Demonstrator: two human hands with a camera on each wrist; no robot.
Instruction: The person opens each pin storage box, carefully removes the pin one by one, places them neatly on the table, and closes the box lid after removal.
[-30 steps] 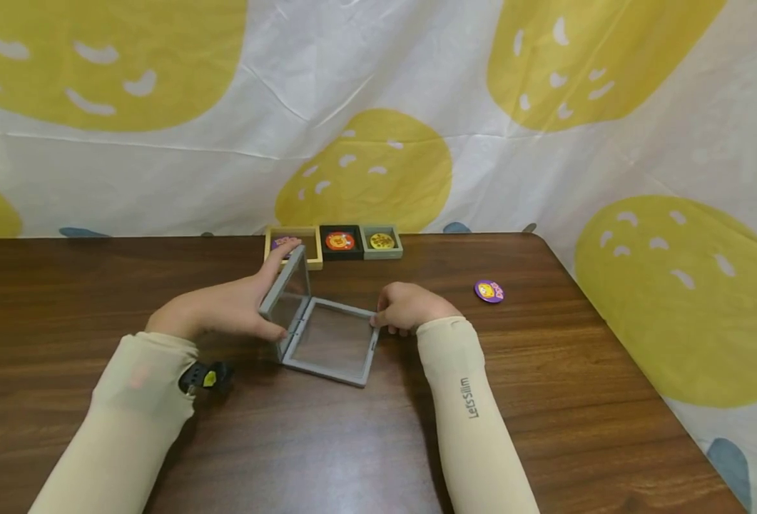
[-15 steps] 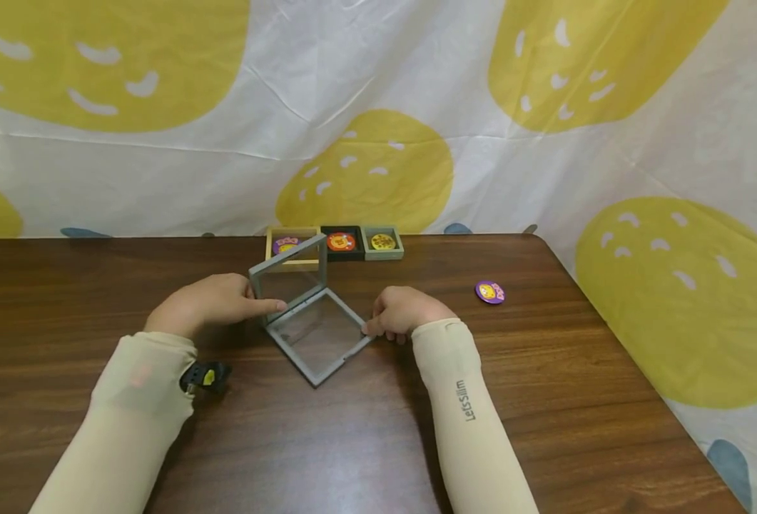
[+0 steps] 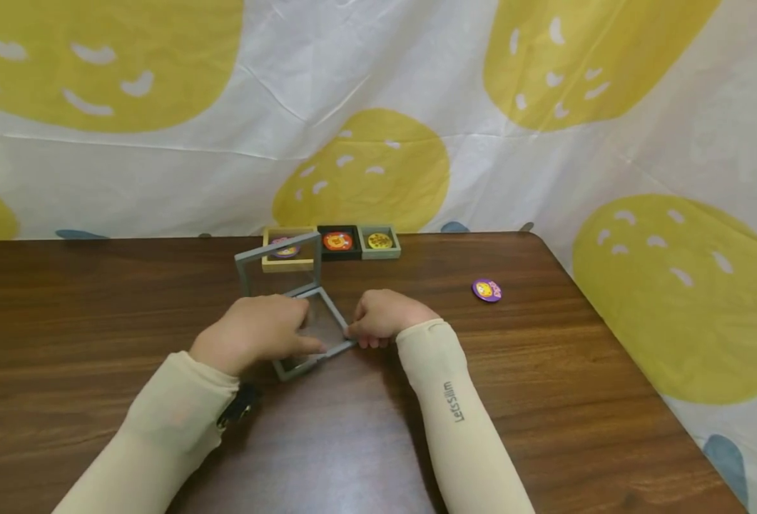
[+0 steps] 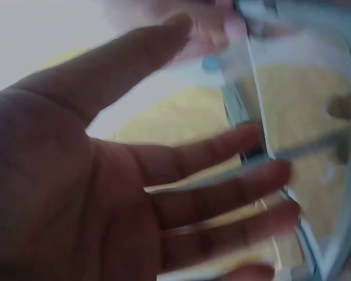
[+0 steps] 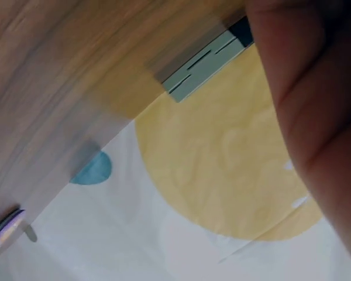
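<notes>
A hinged grey display frame [image 3: 336,312] with clear film stands opened on the table. One half lies low; the other rises at the back left. My right hand [image 3: 387,314] pinches the right corner of the lower half between thumb and fingers. Over the near-left part of that half is my left hand [image 3: 256,332], hiding some of the rim and hinge. In the left wrist view, the left hand [image 4: 105,199] has thumb and fingers spread, holding nothing, with the blurred frame [image 4: 341,243] beyond the fingertips. Only part of the right hand [image 5: 316,123] shows in the right wrist view.
At the table's back edge stand a yellow frame [image 3: 288,266], a black frame [image 3: 341,255] and a pale green frame [image 3: 382,254] side by side, each with a round badge. A loose purple badge [image 3: 486,290] lies at right. A patterned curtain [image 3: 545,178] hangs behind.
The frame has turned clockwise, its raised half swinging from the left to the back left. My left hand let go of that half and moved nearer; the right hand shifted slightly left, keeping its pinch.
</notes>
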